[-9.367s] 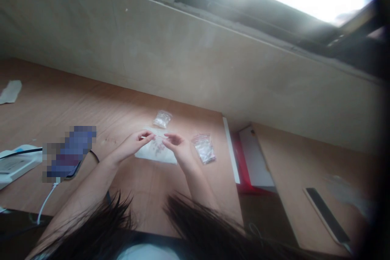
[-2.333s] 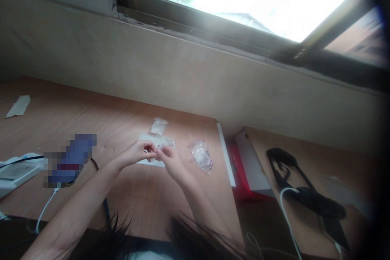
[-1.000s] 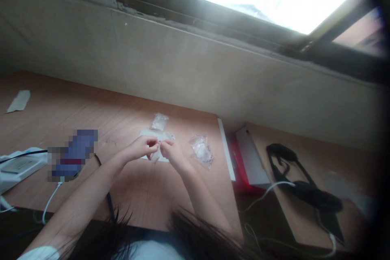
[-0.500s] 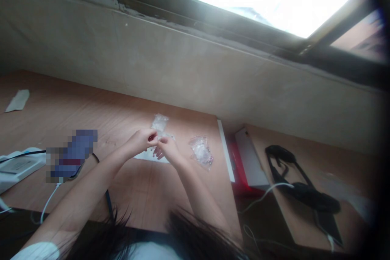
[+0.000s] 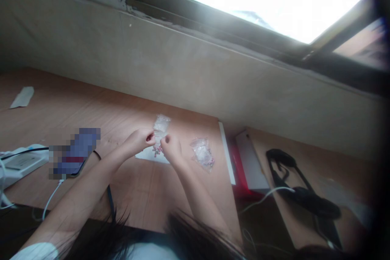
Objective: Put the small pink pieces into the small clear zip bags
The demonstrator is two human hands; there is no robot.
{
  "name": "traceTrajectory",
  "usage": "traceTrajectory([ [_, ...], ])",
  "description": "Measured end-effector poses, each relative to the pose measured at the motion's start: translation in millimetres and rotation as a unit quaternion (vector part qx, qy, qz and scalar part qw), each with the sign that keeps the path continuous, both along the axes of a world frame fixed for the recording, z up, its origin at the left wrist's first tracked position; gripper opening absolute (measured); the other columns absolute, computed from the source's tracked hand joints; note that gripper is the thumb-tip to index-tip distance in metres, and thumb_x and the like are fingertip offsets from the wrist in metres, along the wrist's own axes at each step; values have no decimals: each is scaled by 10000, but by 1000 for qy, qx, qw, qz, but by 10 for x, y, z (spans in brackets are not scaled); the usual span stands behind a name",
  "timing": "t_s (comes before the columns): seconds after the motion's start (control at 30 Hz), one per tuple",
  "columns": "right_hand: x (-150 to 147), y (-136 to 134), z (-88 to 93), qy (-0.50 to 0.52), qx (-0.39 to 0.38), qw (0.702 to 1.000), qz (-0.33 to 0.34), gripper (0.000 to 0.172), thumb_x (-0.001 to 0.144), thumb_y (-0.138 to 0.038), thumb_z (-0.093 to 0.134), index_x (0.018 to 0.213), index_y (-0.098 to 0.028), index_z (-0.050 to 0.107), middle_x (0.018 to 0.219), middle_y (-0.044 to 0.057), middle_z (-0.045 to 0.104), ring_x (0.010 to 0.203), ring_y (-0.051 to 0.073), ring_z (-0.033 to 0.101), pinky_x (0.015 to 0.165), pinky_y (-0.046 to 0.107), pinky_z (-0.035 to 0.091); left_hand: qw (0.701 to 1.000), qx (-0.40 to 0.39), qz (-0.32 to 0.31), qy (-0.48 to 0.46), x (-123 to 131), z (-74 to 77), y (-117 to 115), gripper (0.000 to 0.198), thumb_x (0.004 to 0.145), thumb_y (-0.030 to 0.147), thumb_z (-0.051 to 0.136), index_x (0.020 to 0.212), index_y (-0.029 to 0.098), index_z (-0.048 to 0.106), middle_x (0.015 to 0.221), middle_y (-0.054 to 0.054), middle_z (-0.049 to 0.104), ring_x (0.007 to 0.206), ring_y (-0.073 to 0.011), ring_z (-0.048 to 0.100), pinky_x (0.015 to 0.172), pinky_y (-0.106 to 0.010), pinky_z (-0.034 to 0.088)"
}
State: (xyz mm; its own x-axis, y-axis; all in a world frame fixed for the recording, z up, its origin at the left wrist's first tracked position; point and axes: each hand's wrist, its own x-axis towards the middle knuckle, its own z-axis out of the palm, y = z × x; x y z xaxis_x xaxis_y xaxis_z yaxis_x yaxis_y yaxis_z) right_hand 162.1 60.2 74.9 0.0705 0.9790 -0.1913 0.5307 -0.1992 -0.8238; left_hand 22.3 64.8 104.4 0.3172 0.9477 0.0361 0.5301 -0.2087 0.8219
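Fingers pinched, my left hand [image 5: 145,139] hovers over the left part of a white sheet [image 5: 146,154]. Across a small gap from it, my right hand [image 5: 170,146] is also closed in a pinch above the sheet's right side. What the fingertips hold is too small to make out. Between and below the hands, a cluster of small pinkish-red beads [image 5: 157,150] lies on the sheet. Just beyond the hands is a clear plastic bag [image 5: 162,123]. Another clear bag [image 5: 202,153], with pinkish bits inside, lies to the right of my right hand.
To the left are a blurred-out phone [image 5: 74,154] on a white cable and a white power strip [image 5: 26,164]. A paper scrap [image 5: 22,97] lies far left. Beyond the desk's right edge are a red-and-white box [image 5: 248,166] and a second table with a black headset-like device [image 5: 301,199].
My hands have drawn apart; before, their fingertips met over the sheet. The beads between them now show plainly. The whole view has shifted slightly.
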Motion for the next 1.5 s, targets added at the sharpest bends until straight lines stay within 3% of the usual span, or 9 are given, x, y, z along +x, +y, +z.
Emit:
traceTrajectory([
  [0.1, -8, -6, -23, 102, -27, 994, 8, 138, 710, -186, 385, 650, -143, 501, 440, -32, 467, 328, 74, 452, 344, 181, 358, 998, -58, -28, -23, -67, -58, -9, 190, 715, 299, 435, 623, 142, 488, 539, 35, 451, 454, -73, 436, 405, -163, 342],
  [0.2, 15, -17, -4, 241, -65, 968, 29, 157, 723, -192, 382, 791, -135, 511, 488, -35, 489, 334, 72, 457, 361, 208, 407, 987, -135, 8, -87, -177, -110, -61, 258, 765, 370, 364, 711, 146, 481, 576, 30, 467, 467, -87, 465, 427, -190, 377],
  [0.37, 48, -39, -52, 379, -115, 911, 116, 206, 668, -245, 508, 830, -119, 530, 545, -23, 523, 384, 66, 475, 420, 234, 452, 937, -252, 49, -235, -301, -289, -181, 313, 743, 440, 419, 784, 136, 487, 699, -25, 541, 629, -128, 539, 562, -245, 435],
  [0.43, 16, -32, -155, 387, -122, 907, 108, 204, 661, -253, 515, 816, -120, 515, 553, -19, 532, 381, 69, 477, 416, 244, 456, 921, -282, 37, -268, -318, -422, -189, 320, 724, 446, 460, 779, 132, 492, 659, -16, 539, 578, -116, 533, 546, -247, 432],
  [0.63, -102, -24, -529, 300, -95, 947, -59, 206, 671, -208, 478, 823, -190, 340, 430, -81, 495, 312, 83, 453, 327, 203, 405, 928, -260, 76, -257, -419, -806, -148, 338, 658, 453, 547, 705, 123, 488, 559, 29, 504, 431, -70, 473, 431, -206, 398],
  [0.77, -133, -151, -612, 316, -109, 942, -23, 220, 694, -338, 466, 814, -207, 338, 513, -66, 536, 312, 76, 454, 302, 189, 378, 933, -249, 131, -224, -486, -945, -174, 368, 658, 487, 524, 706, 127, 470, 531, 34, 498, 397, -71, 470, 384, -197, 398],
  [0.9, -175, -265, -653, 309, -146, 940, 22, 255, 634, -359, 540, 761, -182, 407, 500, -51, 521, 324, 77, 454, 297, 184, 363, 938, -246, 152, -188, -518, -971, -207, 382, 648, 499, 522, 688, 122, 474, 496, 34, 499, 372, -75, 469, 363, -194, 394],
  [1.17, -132, -183, -727, 303, -184, 935, 23, 203, 598, -265, 590, 713, -146, 471, 463, -42, 517, 326, 66, 443, 327, 185, 362, 926, -279, 111, -229, -612, -796, -283, 356, 667, 470, 522, 689, 116, 487, 580, -15, 561, 449, -88, 507, 439, -225, 447],
  [1.5, 25, -164, -828, 376, -199, 900, 91, 245, 586, -282, 623, 740, -126, 515, 586, 4, 589, 405, 64, 487, 415, 198, 404, 909, -307, 128, -250, -631, -883, -282, 335, 632, 437, 571, 718, 128, 478, 594, -21, 568, 478, -98, 525, 463, -227, 444],
])
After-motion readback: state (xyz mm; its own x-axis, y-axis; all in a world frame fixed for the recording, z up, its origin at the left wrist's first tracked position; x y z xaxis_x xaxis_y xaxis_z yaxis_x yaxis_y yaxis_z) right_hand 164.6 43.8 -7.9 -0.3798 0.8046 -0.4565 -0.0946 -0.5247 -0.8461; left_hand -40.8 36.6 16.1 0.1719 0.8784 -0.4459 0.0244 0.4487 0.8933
